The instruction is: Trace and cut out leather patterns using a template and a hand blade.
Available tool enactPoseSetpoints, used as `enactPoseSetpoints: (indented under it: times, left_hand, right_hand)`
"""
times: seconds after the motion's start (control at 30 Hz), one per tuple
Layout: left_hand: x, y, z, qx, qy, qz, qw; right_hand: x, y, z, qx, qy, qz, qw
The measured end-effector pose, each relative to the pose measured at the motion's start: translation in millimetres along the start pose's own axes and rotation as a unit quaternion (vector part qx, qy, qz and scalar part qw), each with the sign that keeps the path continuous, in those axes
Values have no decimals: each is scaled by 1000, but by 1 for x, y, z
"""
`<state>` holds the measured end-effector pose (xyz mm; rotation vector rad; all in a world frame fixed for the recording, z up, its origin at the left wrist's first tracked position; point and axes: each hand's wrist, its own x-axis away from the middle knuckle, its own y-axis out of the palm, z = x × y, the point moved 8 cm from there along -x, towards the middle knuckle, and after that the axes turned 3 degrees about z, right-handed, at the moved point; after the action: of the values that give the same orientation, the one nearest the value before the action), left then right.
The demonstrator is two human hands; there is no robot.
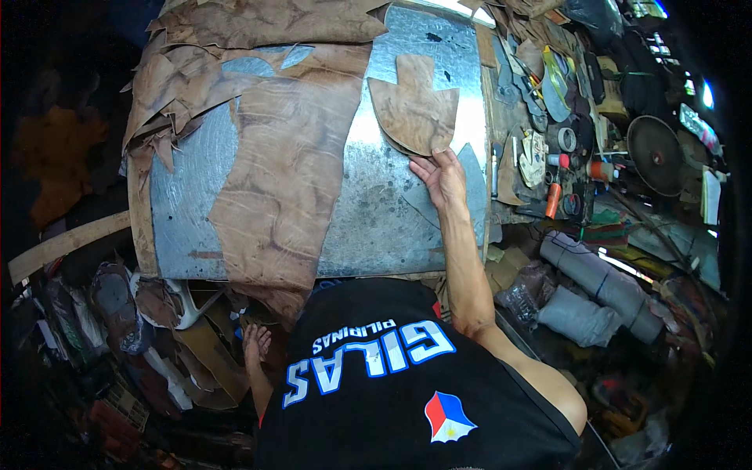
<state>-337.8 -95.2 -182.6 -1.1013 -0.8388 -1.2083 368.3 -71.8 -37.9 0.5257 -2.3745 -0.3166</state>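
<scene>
My right hand (443, 180) grips the lower edge of a cut leather piece (415, 110), thumb on top and fingers beneath. The tan piece has a rounded lower end and a narrower tab at the far end. A second edge shows under its lower left side. Near my right wrist a grey flat pattern piece (423, 205) lies on the metal-topped table (376, 227). A large brown leather hide (286, 157) drapes across the table and over its near edge. Beside that hanging end my left hand (257, 341) is low, fingers apart, holding nothing visible.
More leather (266, 22) is heaped along the table's far left. To the right, a cluttered bench holds an orange tube (554, 200), tape rolls (566, 139), a glove (533, 157) and a round dark disc (656, 155). Grey rolls (599, 274) lie below it. A white plastic chair (188, 305) stands left.
</scene>
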Motion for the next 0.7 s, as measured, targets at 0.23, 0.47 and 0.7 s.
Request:
enactPoseSetpoints:
  times: [0.23,0.47,0.7]
  left_hand:
    - [34,75,35,78,38,-104,991]
    - [59,130,71,155,80,-194,965]
    - [14,112,47,43,55,-54,996]
  right_hand:
    - [-22,-46,-48,37,-79,34,996]
    - [-23,-1,-131,540,-396,195,717]
    - [-57,214,-89,680,-534,-26,502]
